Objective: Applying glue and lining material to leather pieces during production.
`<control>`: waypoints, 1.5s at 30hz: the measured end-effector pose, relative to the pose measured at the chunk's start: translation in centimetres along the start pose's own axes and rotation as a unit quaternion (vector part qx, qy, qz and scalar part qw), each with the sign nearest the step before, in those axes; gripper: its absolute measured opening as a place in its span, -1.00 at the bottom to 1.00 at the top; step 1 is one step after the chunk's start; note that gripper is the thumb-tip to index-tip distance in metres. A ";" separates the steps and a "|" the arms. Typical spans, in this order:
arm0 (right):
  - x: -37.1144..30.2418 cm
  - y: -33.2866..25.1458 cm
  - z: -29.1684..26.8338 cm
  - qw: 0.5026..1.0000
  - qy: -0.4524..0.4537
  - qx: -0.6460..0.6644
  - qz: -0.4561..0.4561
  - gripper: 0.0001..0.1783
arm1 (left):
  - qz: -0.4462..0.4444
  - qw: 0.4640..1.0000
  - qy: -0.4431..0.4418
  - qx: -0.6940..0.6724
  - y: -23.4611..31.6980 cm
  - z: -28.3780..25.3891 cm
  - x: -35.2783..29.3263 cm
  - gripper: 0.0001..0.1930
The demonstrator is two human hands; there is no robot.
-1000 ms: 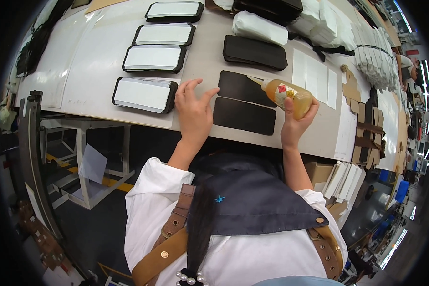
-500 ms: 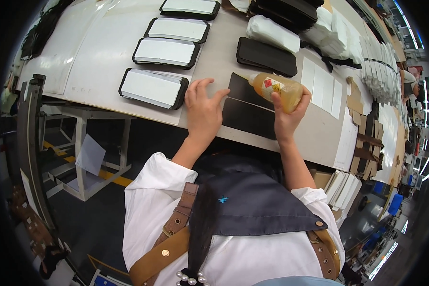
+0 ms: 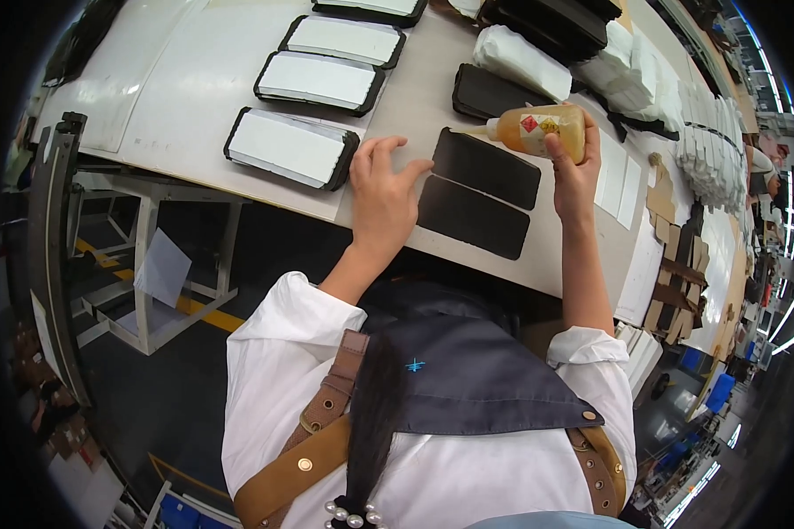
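Observation:
My right hand [image 3: 575, 163] grips a squeeze bottle [image 3: 543, 130] of amber liquid, held nearly level. Its thin nozzle points left, the tip at the far left corner of a flat black panel [image 3: 487, 167]. Whether the tip touches the panel I cannot tell. A second black panel [image 3: 474, 216] lies alongside, nearer the table edge. My left hand [image 3: 384, 194] is beside their left ends, fingers apart and bent. Its thumb tip reaches the left edge of the farther panel, and nothing is held in that hand.
Black-edged pieces with white tops [image 3: 291, 145] line the table [image 3: 185, 97] to the left. Beyond the bottle lie a black stack [image 3: 481, 93] and a white wrapped bundle [image 3: 522, 62]. Bundled white pieces [image 3: 710, 132] and brown card strips [image 3: 679, 264] are at the right.
My right hand has moved right and away from me with the bottle, which is now more level and covers less of the panels. My left hand has stayed nearly in place.

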State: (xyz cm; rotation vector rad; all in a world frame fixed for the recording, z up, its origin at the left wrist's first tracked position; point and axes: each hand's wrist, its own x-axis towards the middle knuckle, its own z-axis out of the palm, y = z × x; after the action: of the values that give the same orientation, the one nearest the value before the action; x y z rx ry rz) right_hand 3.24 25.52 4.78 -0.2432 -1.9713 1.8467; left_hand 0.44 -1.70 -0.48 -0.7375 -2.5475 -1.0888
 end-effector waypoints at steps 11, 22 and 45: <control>-0.5 -0.5 0.1 1.000 -0.024 -0.009 0.015 -0.25 | 0.005 1.000 0.008 0.016 0.1 0.0 0.1 -0.71; -3.1 -1.3 -1.4 0.985 -0.037 0.119 0.116 -0.31 | -0.001 1.000 -0.005 0.009 0.1 0.0 0.2 -0.67; -4.2 -1.6 -11.2 0.987 0.158 -0.020 0.021 -0.37 | 0.002 0.999 -0.028 0.024 0.3 -0.1 0.3 -0.74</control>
State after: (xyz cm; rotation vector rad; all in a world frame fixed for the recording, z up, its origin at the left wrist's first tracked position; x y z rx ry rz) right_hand 11.97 33.84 5.86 -0.5584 -1.7942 1.6753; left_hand 0.42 -1.46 -0.12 -0.7713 -2.6071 -1.0149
